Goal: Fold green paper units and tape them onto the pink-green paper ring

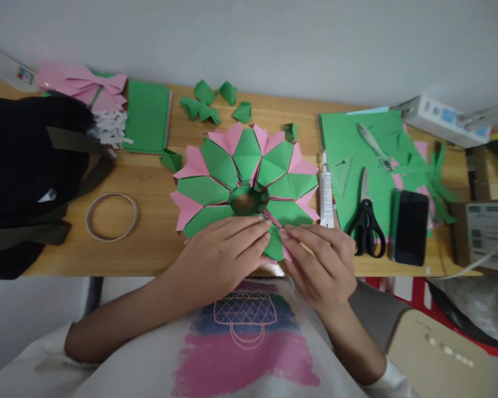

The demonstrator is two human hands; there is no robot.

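A ring-shaped folded-paper flower (248, 152), with green petals and pink points around an open centre, lies near the table's front edge. Across its near left side rests my left hand (232, 243), fingers together, gripping the green petal at the front. My right hand (319, 257) pinches the same petal's right edge, where a bit of pink paper shows. The fingertips of both hands almost meet there. My palms and thumbs hide the flower's nearest part.
Green folded pieces (204, 93) lie behind the flower, by a green paper stack (147, 116). At left are a tape ring (112, 217) and black bag (33, 177). Rightward lie a glue tube (326, 190), scissors (366, 221), phone (410, 228) and craft knife (373, 145).
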